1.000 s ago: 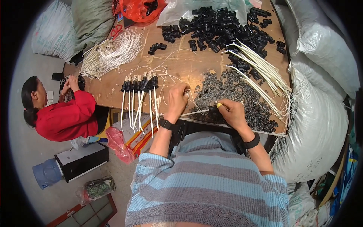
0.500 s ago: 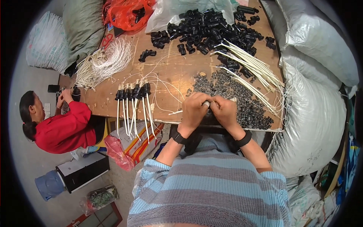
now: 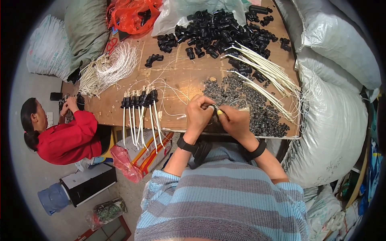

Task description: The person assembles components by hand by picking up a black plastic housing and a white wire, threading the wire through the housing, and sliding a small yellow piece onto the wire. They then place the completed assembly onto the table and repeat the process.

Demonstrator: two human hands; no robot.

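My left hand [image 3: 199, 115] and my right hand [image 3: 235, 121] are close together over the table's front edge, both closed in a pinch. A thin white cord [image 3: 173, 89] runs from the left into my left fingers, where a short pale piece shows at the tips. What my right fingers pinch is small and mostly hidden; a yellow spot shows by the thumb. To the left, several black sockets with white sleeved leads [image 3: 138, 100] lie in a row, leads hanging over the edge. Small dark metallic parts [image 3: 265, 114] spread beside my right hand.
Black plastic sockets [image 3: 219, 30] are heaped at the back. White sleeved wires [image 3: 265, 72] lie at the right, a white cord bundle [image 3: 116, 62] at the left. Full white sacks [image 3: 329, 132] press against the right edge. Another person in red [image 3: 70, 134] works at the far left.
My hands have shifted slightly left and parted a little at the fingertips, so the pale piece and the yellow spot now show between them. The view has moved slightly.
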